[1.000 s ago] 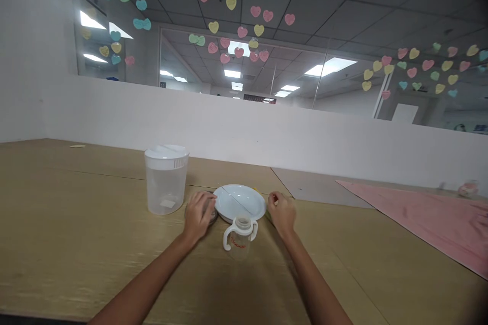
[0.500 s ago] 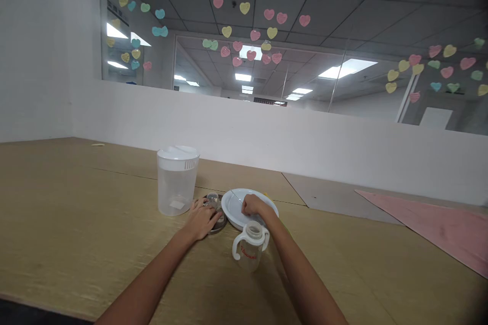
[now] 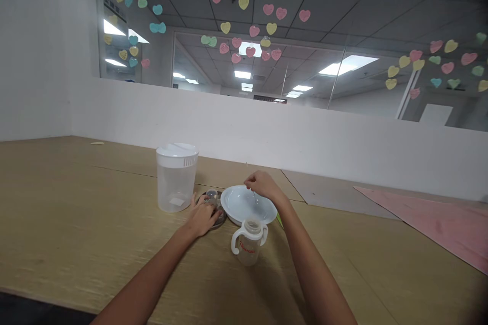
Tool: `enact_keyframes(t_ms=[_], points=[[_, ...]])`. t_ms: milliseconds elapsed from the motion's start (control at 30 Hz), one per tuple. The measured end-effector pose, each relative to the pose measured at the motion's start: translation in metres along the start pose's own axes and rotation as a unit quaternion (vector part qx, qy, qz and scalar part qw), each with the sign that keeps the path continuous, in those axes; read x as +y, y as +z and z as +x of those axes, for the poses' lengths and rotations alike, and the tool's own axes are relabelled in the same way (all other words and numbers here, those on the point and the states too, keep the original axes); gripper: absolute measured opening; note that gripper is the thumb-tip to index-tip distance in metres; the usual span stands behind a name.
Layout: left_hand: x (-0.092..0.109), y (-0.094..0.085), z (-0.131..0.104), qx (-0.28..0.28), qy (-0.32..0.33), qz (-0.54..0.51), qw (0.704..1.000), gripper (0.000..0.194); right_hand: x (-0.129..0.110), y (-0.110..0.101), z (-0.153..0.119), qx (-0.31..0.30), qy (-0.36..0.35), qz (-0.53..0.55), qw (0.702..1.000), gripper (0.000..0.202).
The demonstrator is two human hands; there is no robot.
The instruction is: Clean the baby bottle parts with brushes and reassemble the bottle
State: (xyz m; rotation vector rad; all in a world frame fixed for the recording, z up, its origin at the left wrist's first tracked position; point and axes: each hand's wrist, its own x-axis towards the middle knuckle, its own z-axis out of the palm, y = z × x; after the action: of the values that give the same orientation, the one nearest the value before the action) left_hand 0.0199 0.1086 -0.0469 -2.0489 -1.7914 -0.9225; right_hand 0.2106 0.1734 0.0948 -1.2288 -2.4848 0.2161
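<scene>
My left hand [image 3: 202, 217] rests with its fingers spread over a dark round dish [image 3: 220, 222], touching its contents. A small clear dome-shaped piece [image 3: 211, 194] shows beside the fingers; what lies under the palm is hidden. My right hand [image 3: 261, 184] is pinched above the far right part of a white bowl [image 3: 238, 203]. From its fingertips a thin stick [image 3: 254, 194] points down toward the bowl; its exact kind is too small to tell. A clear bottle with two white handles and red lettering [image 3: 249, 249] stands upright, uncapped, in front of the bowl.
A translucent bucket with a white lid [image 3: 177, 177] stands left of the dish. Something yellow-green [image 3: 279, 220] peeks out at the bowl's right. A pink sheet [image 3: 430, 223] lies at the right of the wooden table [image 3: 95, 223]. Behind is a white wall [image 3: 305, 137] with glass above.
My right hand has risen and moved slightly right, and the stick now hangs more steeply from the fingers. My left hand stays on the dish. The view has shifted slightly.
</scene>
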Motion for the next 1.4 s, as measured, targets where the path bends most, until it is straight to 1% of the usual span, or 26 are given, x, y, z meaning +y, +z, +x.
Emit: enact_keyframes(t_ms=[100, 167, 200, 233, 300, 367, 467, 533, 600, 633, 733, 800, 900, 967, 1033, 1100, 1167, 1233, 1333, 1400], points=[[0.004, -0.004, 0.003, 0.041, -0.048, -0.007, 0.998, 0.02, -0.008, -0.01, -0.01, 0.059, 0.021, 0.005, 0.998, 0.026], [0.007, -0.008, 0.005, 0.075, -0.072, -0.009, 0.995, 0.021, -0.014, -0.015, -0.015, 0.103, 0.04, -0.005, 0.994, 0.027], [0.007, -0.01, 0.006, 0.087, -0.08, -0.008, 0.993, 0.022, -0.016, -0.017, -0.017, 0.111, 0.045, -0.015, 0.993, 0.027], [0.007, -0.011, 0.006, 0.096, -0.087, -0.007, 0.992, 0.023, -0.018, -0.018, -0.019, 0.106, 0.044, -0.025, 0.993, 0.027], [0.006, -0.013, 0.007, 0.108, -0.094, -0.01, 0.99, 0.025, -0.02, -0.016, -0.019, 0.06, 0.034, -0.033, 0.997, 0.028], [0.002, -0.013, 0.007, 0.116, -0.093, -0.023, 0.989, 0.026, -0.018, -0.009, -0.016, -0.006, 0.026, -0.029, 0.999, 0.026], [-0.001, -0.011, 0.007, 0.138, -0.082, -0.067, 0.985, 0.028, -0.009, 0.012, -0.007, -0.09, 0.036, -0.033, 0.995, 0.028], [-0.001, -0.011, 0.007, 0.161, -0.073, -0.097, 0.979, 0.03, -0.002, 0.027, -0.002, -0.133, 0.046, -0.046, 0.989, 0.039], [0.003, -0.013, 0.007, 0.182, -0.059, -0.118, 0.974, 0.032, 0.005, 0.041, 0.002, -0.157, 0.053, -0.064, 0.984, 0.046], [0.005, -0.013, 0.006, 0.19, -0.049, -0.126, 0.972, 0.033, 0.008, 0.046, 0.003, -0.171, 0.055, -0.069, 0.981, 0.045], [0.013, -0.015, 0.005, 0.2, -0.01, -0.139, 0.97, 0.034, 0.012, 0.055, 0.004, -0.204, 0.057, -0.081, 0.974, 0.034], [0.019, -0.015, 0.004, 0.194, 0.014, -0.145, 0.97, 0.035, 0.014, 0.056, 0.004, -0.205, 0.051, -0.087, 0.974, 0.029], [0.026, -0.015, 0.003, 0.166, 0.045, -0.151, 0.973, 0.036, 0.016, 0.053, 0.006, -0.193, 0.044, -0.089, 0.976, 0.028], [0.03, -0.014, 0.002, 0.131, 0.058, -0.148, 0.978, 0.037, 0.019, 0.048, 0.007, -0.178, 0.04, -0.087, 0.979, 0.027], [0.033, -0.013, 0.001, 0.095, 0.069, -0.142, 0.983, 0.037, 0.02, 0.039, 0.007, -0.149, 0.033, -0.082, 0.985, 0.024], [0.035, -0.012, -0.001, 0.074, 0.077, -0.136, 0.985, 0.036, 0.019, 0.027, 0.005, -0.106, 0.025, -0.08, 0.991, 0.018], [0.036, -0.01, -0.002, 0.071, 0.081, -0.132, 0.985, 0.036, 0.016, 0.014, 0.001, -0.046, 0.019, -0.088, 0.995, 0.014], [0.037, -0.009, -0.003, 0.071, 0.08, -0.132, 0.985, 0.035, 0.01, 0.001, -0.005, 0.013, 0.014, -0.097, 0.995, 0.019], [0.038, -0.01, -0.003, 0.067, 0.07, -0.136, 0.986, 0.034, 0.001, -0.013, -0.013, 0.075, 0.002, -0.102, 0.992, 0.028], [0.038, -0.01, -0.003, 0.064, 0.068, -0.136, 0.986, 0.033, -0.003, -0.02, -0.017, 0.117, -0.025, -0.074, 0.99, 0.03]])
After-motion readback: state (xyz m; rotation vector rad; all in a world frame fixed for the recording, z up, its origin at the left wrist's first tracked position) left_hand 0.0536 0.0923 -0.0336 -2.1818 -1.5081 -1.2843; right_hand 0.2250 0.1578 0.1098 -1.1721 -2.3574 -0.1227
